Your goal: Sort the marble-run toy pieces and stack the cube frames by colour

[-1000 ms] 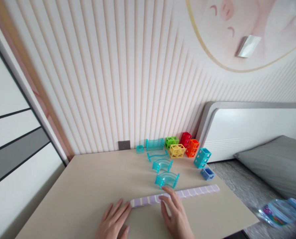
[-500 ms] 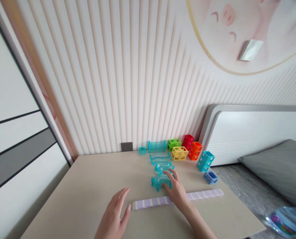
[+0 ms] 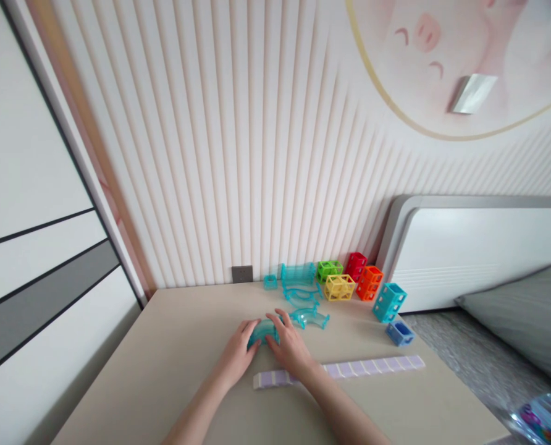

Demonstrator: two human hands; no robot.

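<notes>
1. Gripping a translucent teal curved track piece (image 3: 262,331) with left hand (image 3: 238,351) and right hand (image 3: 288,343), one at each end.
2. Extending right forearm over a purple-and-white segmented strip (image 3: 372,367) on the beige tabletop (image 3: 178,346).
3. Just beside right hand, another teal curve (image 3: 316,318).
4. Farther right, openwork blocks: green (image 3: 330,271), yellow (image 3: 339,288), red (image 3: 356,267), orange (image 3: 369,283), teal (image 3: 389,303), blue (image 3: 400,333).

held teal piece (image 3: 263,331): partly covered | purple strip (image 3: 372,368): partly hidden | bottle (image 3: 546,420): edge-cropped

Low in the frame, a strip (image 3: 374,368) lies on the table (image 3: 187,346), below track pieces (image 3: 298,273) with blocks (image 3: 340,288) to their right.
</notes>
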